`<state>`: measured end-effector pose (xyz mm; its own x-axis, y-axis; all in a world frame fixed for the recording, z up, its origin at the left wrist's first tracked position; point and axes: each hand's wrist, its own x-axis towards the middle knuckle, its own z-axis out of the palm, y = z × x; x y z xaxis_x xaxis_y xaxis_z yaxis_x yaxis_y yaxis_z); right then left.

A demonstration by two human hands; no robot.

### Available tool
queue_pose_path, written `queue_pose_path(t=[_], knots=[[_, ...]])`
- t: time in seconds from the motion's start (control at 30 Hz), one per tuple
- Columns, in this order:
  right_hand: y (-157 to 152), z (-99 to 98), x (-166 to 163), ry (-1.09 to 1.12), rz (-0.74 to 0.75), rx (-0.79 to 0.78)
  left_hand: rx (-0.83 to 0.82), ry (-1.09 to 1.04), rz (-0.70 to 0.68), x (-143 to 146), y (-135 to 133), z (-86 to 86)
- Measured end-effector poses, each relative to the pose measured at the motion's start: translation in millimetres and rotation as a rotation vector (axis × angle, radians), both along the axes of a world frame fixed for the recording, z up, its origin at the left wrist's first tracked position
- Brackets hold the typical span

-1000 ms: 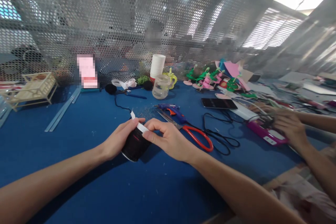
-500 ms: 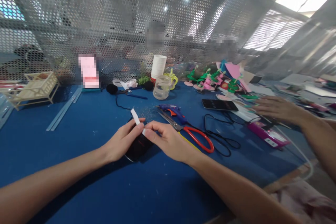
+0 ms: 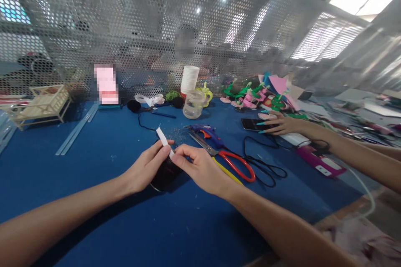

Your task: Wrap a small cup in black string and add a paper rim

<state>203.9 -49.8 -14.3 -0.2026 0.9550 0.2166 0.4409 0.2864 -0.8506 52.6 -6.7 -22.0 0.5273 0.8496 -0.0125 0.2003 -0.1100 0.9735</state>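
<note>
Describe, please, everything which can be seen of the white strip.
The white strip is narrow, thin and flat, perhaps paper or ribbon. It slants above the black object, its free end pointing up and away from the person. The left hand has its thumb against it; the right hand pinches it lower down, where its other end is hidden. Whether it touches the black object is unclear.

Clear near tabletop [image 3: 131,229], free room left — scissors [image 3: 214,151] and glue gun [image 3: 213,135] obstructing right
</note>
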Motion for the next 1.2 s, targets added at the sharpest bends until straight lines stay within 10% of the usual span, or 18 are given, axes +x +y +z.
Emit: queue_pose_path(t=[0.57,0.73,1.2], knots=[[2,-2.6,3,0.106,0.053,0.105,-0.364,-0.274,-0.007,-1,12,3.3],[5,-5.6,6,0.136,0.080,0.340,-0.477,-0.430,-0.234,-12,23,3.2],[13,-13.1,11,0.039,-0.049,0.224,0.296,0.268,-0.265,-14,26,5.6]])
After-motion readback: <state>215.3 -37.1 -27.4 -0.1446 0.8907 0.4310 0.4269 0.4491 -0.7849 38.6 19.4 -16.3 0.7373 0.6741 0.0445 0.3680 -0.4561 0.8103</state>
